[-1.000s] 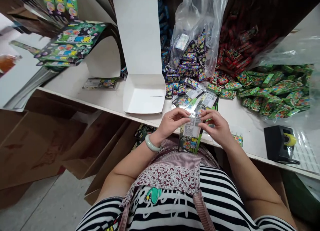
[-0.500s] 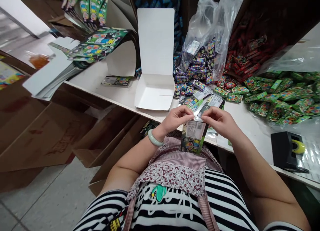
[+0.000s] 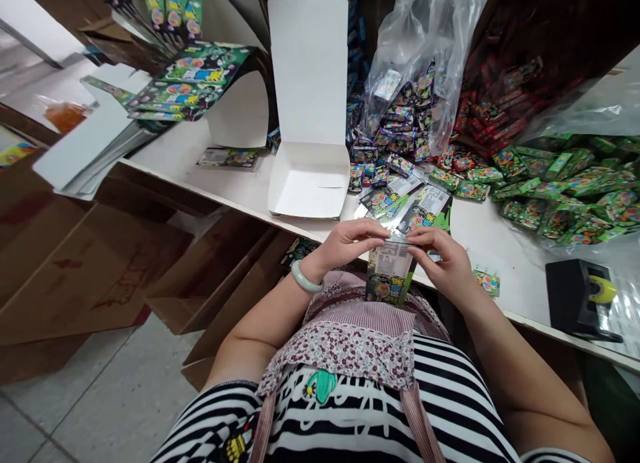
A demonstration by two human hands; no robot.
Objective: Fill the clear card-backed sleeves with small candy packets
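A printed card packet [image 3: 389, 273] is held upright between the two hands, its lower end sitting just in front of the worktop's edge and against the flowered apron [image 3: 350, 356]. Its upper edge, where a barcode panel shows, is pinched by the left hand [image 3: 347, 246] and the right hand [image 3: 440, 263], with the fingers curled in from either side and nearly meeting above it. A jade bangle [image 3: 303, 277] is worn on the left wrist.

Just beyond the hands, more printed cards [image 3: 413, 206] are laid overlapping on the white worktop [image 3: 170, 166], and a small printed strip [image 3: 487, 283] lies near the right hand. An opened white cardboard box [image 3: 307, 116] stands to the left of those cards. Behind them, small purple-and-blue sachets [image 3: 395, 133] are heaped and spill from a clear plastic bag [image 3: 425, 36]. Green sachets [image 3: 565, 196] and red sachets [image 3: 480, 116] are piled further right. A black tape dispenser [image 3: 575, 296] is placed near the right end of the worktop. Flattened green printed sheets [image 3: 190, 83] are stacked at the far left.
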